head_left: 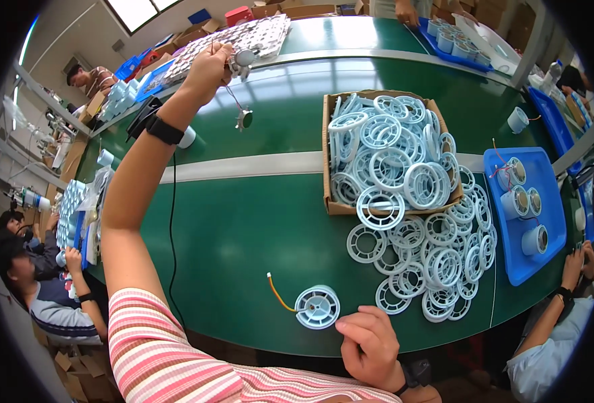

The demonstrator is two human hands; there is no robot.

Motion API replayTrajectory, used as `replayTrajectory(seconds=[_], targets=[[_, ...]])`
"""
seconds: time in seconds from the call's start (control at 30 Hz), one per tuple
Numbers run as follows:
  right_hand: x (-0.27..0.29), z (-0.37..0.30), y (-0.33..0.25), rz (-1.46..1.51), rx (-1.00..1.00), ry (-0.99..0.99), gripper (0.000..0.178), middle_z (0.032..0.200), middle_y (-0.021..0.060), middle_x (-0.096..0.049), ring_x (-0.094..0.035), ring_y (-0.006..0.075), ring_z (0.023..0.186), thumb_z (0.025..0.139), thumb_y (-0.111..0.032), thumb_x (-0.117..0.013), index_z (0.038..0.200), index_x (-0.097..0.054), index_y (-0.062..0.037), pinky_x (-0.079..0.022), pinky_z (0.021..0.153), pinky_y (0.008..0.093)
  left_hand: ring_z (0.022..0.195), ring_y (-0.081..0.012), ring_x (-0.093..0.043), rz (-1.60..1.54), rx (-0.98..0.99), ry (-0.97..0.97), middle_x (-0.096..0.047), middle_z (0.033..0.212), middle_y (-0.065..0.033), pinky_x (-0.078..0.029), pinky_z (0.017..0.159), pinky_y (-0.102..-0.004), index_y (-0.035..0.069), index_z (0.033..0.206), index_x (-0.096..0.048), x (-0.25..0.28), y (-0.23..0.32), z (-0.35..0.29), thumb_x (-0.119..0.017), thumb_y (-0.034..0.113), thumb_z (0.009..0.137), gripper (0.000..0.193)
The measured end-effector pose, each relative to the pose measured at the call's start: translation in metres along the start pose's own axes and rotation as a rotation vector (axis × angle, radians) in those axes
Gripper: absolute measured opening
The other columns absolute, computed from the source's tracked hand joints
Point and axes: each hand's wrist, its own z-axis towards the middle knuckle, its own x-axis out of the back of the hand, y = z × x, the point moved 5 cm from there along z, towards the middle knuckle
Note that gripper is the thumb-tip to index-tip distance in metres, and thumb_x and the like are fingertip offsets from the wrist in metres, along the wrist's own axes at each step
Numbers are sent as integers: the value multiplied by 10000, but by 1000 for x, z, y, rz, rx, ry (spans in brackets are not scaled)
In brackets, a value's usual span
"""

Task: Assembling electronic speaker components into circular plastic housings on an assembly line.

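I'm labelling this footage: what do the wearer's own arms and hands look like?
The left sleeve is short, striped pink, white and brown. A wide black band circles the left wrist; a dark strap shows at the right. Left hand and right hand wear no gloves.

"How does the tabletop look?"

"Smooth and glossy; it throws back bright light. The pale strip across it looks like duller metal."

"And the heaped rings?"

"Smooth moulded plastic with a faint sheen. Their box is matt brown cardboard."

"The tray too?"

"Plastic, smooth, slightly shiny."

"What about the wired cup?"

"Smooth plastic as well. The raised cluster of parts has a silvery, metallic look."

"And the striped sleeve?"

"Soft matt cloth, apparently ribbed. The wristband looks matt; I can't tell its material."
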Motion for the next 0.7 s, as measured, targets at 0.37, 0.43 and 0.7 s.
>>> replayTrajectory(seconds=[0.37, 0.43, 0.7], targets=[[-7, -3, -2, -102, 119, 16, 308, 912, 99, -674, -663, 277, 822, 749, 103, -677, 1022, -683, -38, -508, 908, 462, 604, -32, -445, -36, 251, -268, -557, 789, 48, -349, 525, -216, 111, 980, -596, -79, 46, -213, -537, 285, 1070, 205], [-8, -5, -2, -93, 128, 8, 307, 911, 97, -673, -662, 277, 825, 750, 102, -677, 1023, -683, -39, -506, 911, 463, 619, -30, -457, -94, 288, -396, -566, 799, 44, -365, 545, -206, 109, 966, -609, -89, 31, -233, -543, 292, 1067, 219], [-8, -8, -8, -99, 164, 8, 262, 863, 92, -673, -666, 268, 810, 782, 130, -641, 980, -671, -39, -511, 906, 455, 673, -41, -519, 481, -157, -412, -607, 825, 40, -400, 567, -228, 69, 1041, -679, -67, -12, -246, -561, 358, 1058, 313]])
